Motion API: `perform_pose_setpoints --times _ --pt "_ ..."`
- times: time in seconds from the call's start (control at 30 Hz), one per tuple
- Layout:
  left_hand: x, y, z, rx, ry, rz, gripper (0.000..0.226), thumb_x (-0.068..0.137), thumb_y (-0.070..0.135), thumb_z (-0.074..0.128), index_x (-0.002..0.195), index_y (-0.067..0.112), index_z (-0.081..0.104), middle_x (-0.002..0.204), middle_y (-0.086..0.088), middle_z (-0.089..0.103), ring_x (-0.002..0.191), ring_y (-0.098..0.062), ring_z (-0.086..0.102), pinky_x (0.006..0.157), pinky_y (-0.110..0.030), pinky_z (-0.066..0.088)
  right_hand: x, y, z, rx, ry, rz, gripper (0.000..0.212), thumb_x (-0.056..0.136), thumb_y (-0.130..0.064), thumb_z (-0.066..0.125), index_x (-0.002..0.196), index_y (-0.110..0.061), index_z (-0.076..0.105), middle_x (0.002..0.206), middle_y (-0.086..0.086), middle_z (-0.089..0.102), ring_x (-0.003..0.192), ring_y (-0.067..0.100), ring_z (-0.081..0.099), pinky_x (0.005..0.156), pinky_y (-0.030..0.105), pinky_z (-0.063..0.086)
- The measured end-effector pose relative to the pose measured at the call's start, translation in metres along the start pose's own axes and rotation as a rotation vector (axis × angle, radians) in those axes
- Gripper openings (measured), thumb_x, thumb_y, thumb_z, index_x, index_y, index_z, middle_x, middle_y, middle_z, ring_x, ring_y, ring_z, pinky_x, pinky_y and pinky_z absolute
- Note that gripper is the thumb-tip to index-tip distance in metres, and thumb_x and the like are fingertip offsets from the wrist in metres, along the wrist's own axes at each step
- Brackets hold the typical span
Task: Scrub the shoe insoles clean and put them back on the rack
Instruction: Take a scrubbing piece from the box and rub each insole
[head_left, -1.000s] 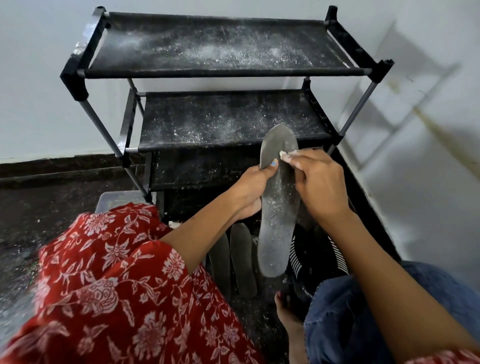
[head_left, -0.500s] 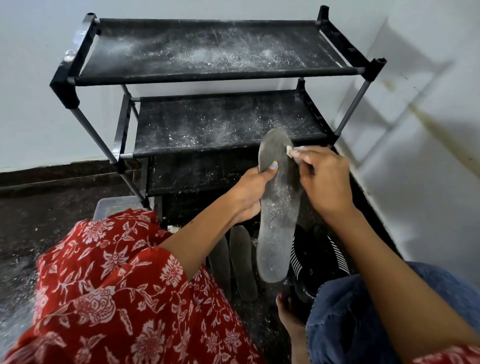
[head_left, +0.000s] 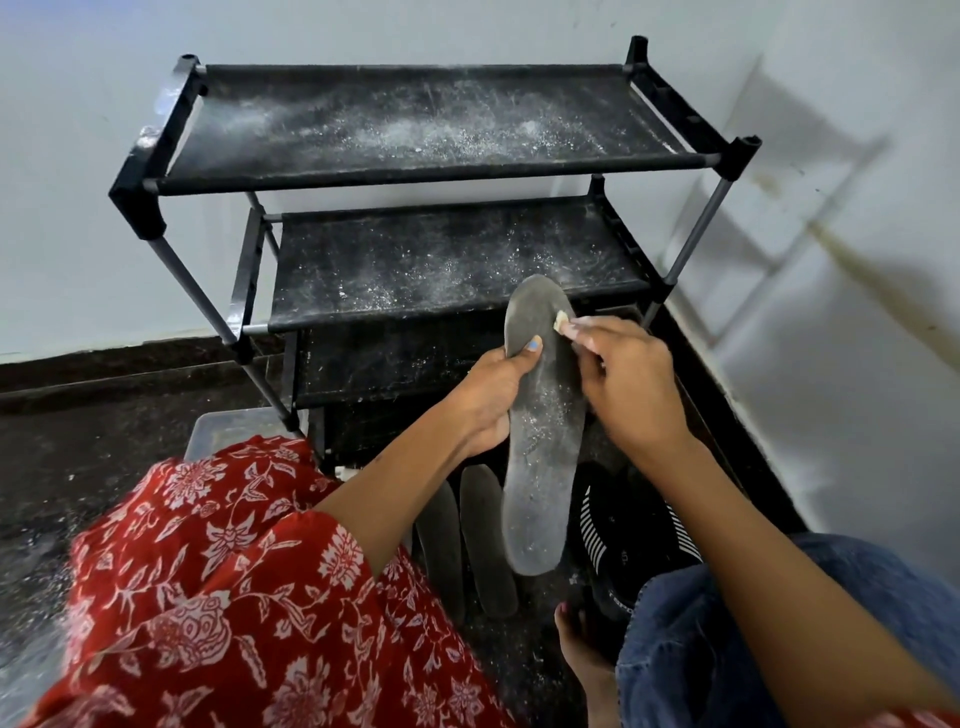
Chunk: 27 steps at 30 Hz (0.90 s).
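A grey, dust-flecked insole (head_left: 543, 431) stands nearly upright in front of the black rack (head_left: 436, 156), held above the floor. The left hand (head_left: 491, 400) grips its left edge, thumb across the face. The right hand (head_left: 631, 384) pinches a small pale scrubbing piece (head_left: 561, 319) in curled fingertips against the insole's upper right edge. Two more insoles (head_left: 467, 540) lie on the dark floor below, beside a black striped shoe (head_left: 628, 535).
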<state>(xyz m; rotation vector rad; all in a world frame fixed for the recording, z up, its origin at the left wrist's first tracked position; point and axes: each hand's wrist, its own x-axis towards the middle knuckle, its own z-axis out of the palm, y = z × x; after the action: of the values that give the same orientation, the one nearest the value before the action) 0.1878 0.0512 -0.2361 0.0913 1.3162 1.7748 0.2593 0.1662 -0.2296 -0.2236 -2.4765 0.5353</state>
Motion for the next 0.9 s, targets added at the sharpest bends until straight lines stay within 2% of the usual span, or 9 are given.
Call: perform_pose_setpoints --times 0.1,0.17,0.27,0.37,0.47,0.63,0.77,0.83,0.9 --pt "0.002 0.001 -0.004 -0.004 0.030 0.011 0.031 0.101 0.024 0.041 0.109 0.001 0.060 0.097 -0.011 0.067 0.087 -0.022 0.065 0.084 -0.035 0.053 -0.006 0.005 -0.002 -0.080 -0.082 0.146 0.021 0.084 -0.003 0.058 0.097 -0.007 0.073 0.097 0.008 0.071 0.086 0.026 0.067 0.080 0.035 0.054" --pt "0.003 0.002 -0.006 -0.005 0.039 0.007 0.034 0.101 0.025 0.041 0.116 0.000 0.058 0.101 -0.012 0.067 0.091 -0.023 0.065 0.086 -0.036 0.052 -0.007 0.007 -0.006 -0.092 -0.024 0.204 0.021 0.081 -0.002 0.057 0.094 -0.006 0.074 0.095 0.008 0.071 0.085 0.026 0.067 0.079 0.035 0.054" --pt "0.004 0.002 -0.003 -0.004 0.012 0.002 0.031 0.101 0.024 0.041 0.111 0.002 0.060 0.098 -0.011 0.067 0.087 -0.022 0.065 0.085 -0.035 0.053 -0.005 0.000 -0.006 0.016 0.071 0.085 0.024 0.081 0.005 0.058 0.100 -0.003 0.072 0.101 0.008 0.070 0.093 0.021 0.066 0.086 0.030 0.052" --pt "0.002 0.000 0.002 -0.026 -0.009 -0.002 0.030 0.101 0.023 0.040 0.110 0.002 0.060 0.094 -0.011 0.066 0.084 -0.021 0.064 0.082 -0.034 0.053 -0.003 -0.005 -0.001 0.026 -0.018 0.013 0.029 0.084 -0.002 0.052 0.105 -0.005 0.071 0.106 0.008 0.069 0.098 0.022 0.065 0.090 0.029 0.050" --pt "0.004 0.002 -0.001 -0.055 0.003 0.001 0.032 0.101 0.025 0.041 0.111 0.001 0.060 0.093 -0.011 0.067 0.083 -0.021 0.066 0.079 -0.034 0.055 -0.007 -0.009 -0.001 0.012 -0.063 0.012 0.031 0.080 -0.007 0.050 0.098 -0.007 0.074 0.098 0.006 0.072 0.091 0.023 0.067 0.083 0.032 0.055" --pt "0.006 0.005 -0.002 -0.064 0.055 0.003 0.036 0.100 0.028 0.043 0.116 -0.001 0.058 0.092 -0.012 0.068 0.079 -0.020 0.067 0.072 -0.031 0.057 -0.015 -0.009 -0.005 -0.015 -0.161 0.023 0.021 0.075 -0.005 0.059 0.084 -0.011 0.077 0.086 0.001 0.073 0.081 0.021 0.067 0.072 0.034 0.056" --pt "0.004 0.006 -0.001 -0.065 0.008 -0.005 0.033 0.100 0.028 0.042 0.109 0.003 0.060 0.085 -0.009 0.069 0.073 -0.017 0.069 0.066 -0.028 0.056 -0.011 -0.010 -0.005 0.043 0.000 0.038 0.021 0.076 -0.001 0.061 0.091 -0.006 0.074 0.093 0.004 0.071 0.085 0.018 0.066 0.079 0.029 0.053" --pt "0.002 0.006 0.001 -0.074 -0.016 -0.006 0.030 0.101 0.026 0.041 0.107 0.005 0.061 0.085 -0.008 0.070 0.074 -0.016 0.069 0.067 -0.028 0.057 -0.009 -0.012 -0.002 0.030 0.005 0.021 0.024 0.081 -0.002 0.057 0.099 -0.005 0.073 0.100 0.006 0.071 0.091 0.019 0.067 0.086 0.022 0.049" --pt "0.003 0.005 0.001 -0.084 -0.016 -0.005 0.033 0.101 0.027 0.041 0.108 0.002 0.061 0.089 -0.010 0.069 0.080 -0.018 0.069 0.074 -0.029 0.057 -0.008 -0.015 0.001 0.045 -0.043 0.006 0.033 0.084 -0.014 0.045 0.099 -0.004 0.073 0.099 0.009 0.071 0.092 0.020 0.067 0.089 0.012 0.041"
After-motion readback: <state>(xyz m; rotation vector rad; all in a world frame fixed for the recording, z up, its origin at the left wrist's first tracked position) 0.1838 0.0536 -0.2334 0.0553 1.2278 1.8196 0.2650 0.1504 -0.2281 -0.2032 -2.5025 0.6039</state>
